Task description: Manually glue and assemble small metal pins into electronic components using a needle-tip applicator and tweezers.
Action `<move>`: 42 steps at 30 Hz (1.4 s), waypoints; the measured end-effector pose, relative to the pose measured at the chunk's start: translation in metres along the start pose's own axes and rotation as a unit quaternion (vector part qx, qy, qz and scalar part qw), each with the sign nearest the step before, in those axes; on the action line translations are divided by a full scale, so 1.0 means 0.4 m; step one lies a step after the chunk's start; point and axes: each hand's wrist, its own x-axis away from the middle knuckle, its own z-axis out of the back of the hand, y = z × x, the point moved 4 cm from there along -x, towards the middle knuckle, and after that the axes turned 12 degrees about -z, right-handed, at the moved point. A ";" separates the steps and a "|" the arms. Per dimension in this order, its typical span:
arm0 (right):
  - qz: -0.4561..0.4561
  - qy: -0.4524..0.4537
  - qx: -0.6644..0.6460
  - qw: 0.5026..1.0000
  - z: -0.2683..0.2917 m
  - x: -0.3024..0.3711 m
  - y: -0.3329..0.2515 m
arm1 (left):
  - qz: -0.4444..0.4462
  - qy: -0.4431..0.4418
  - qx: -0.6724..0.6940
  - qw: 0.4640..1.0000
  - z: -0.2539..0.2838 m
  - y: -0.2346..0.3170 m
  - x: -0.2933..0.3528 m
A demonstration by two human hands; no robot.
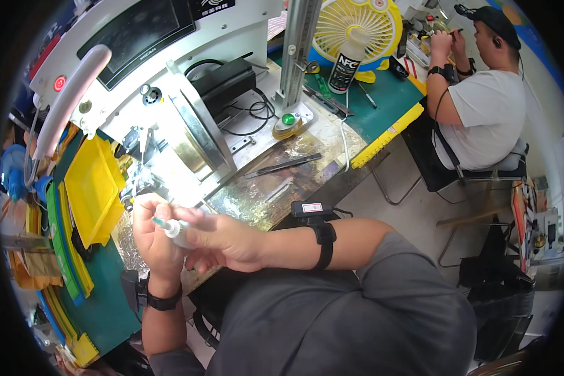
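Observation:
My right hand (222, 241) grips a small white dispenser bottle with a green tip (169, 227), its nozzle pointing left. My left hand (151, 235) is curled just behind it, fingers pinched on something too small to make out. Both hands hover over the worn metal plate (263, 191) at the front of a white bench machine (169, 69). Black bands sit on both wrists.
A yellow tray (93, 188) and stacked green and yellow strips lie to the left. Tweezers (282, 165), a green push button (288, 120), cables and a white spray bottle (346, 62) sit behind. A yellow fan (357, 25) stands at the back. Another person (482, 106) works seated at right.

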 end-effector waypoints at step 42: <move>0.152 0.218 0.412 0.872 0.052 0.277 -0.250 | -0.111 -0.023 -0.379 0.918 0.005 0.016 -0.004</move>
